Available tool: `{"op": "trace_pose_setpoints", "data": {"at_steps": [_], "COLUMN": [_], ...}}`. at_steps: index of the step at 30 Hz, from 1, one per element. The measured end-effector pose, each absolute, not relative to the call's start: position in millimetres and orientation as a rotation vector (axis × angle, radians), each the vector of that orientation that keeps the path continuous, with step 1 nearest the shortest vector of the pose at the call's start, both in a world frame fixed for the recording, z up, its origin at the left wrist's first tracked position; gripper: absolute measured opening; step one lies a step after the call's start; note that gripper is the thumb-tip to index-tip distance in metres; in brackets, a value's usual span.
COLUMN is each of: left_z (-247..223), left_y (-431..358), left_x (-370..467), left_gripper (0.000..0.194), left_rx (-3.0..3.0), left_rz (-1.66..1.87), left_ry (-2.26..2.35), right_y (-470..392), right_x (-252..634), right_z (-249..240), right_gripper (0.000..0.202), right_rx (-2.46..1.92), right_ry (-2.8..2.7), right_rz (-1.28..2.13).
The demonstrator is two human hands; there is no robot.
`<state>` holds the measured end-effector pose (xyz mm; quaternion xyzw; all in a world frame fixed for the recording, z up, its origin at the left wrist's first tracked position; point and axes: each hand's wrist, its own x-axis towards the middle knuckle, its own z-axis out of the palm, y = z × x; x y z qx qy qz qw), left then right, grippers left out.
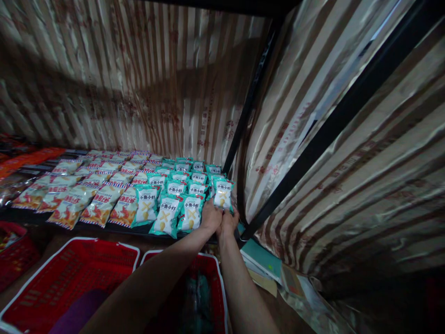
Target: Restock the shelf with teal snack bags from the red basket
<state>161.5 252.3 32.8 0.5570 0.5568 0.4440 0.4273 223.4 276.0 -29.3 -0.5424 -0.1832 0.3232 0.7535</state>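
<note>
At the right end of the shelf, my left hand point(211, 217) and my right hand point(228, 221) are close together at the lower edge of a teal-and-white snack bag point(223, 194). Both hands look closed on it, though the fingertips are partly hidden. The bag leans back, printed front towards me, against others of its kind. Just left of my left hand stands a matching snack bag point(191, 213), with several more in rows behind and beside it.
Red-and-white snack bags point(100, 204) fill the shelf further left. Below stand a red basket point(135, 253) and a second red basket point(222, 283) with teal bags inside. A black post point(295, 162) slants up at the right, before striped curtains point(156, 83). Booklets point(262, 260) lie lower right.
</note>
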Motion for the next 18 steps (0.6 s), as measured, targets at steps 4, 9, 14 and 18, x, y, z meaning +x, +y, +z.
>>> {"op": "trace_pose_setpoints", "data": {"at_steps": [4,9,14,18], "left_z": [29,24,18,13], "left_y": [257,262,264,265], "left_x": [164,165,167,168], "left_gripper": [0.038,0.047,0.049,0.050], "left_rx": [1.444,1.495,1.531,1.546], "left_rz": [1.112,1.107,1.102,1.113], "left_ry": [1.475,1.534,1.568,1.580], "right_y": [281,281,276,273], "right_x": [222,228,234,237], "right_z": [-33,-40,-44,-47], "right_gripper": [0.054,0.058,0.062,0.061], "right_rx": [-1.273,-1.386,-1.477,-1.513], "right_ry": [-0.387,-0.539,-0.677,-0.794], "right_rz": [0.648,0.571,0.485,0.427]}}
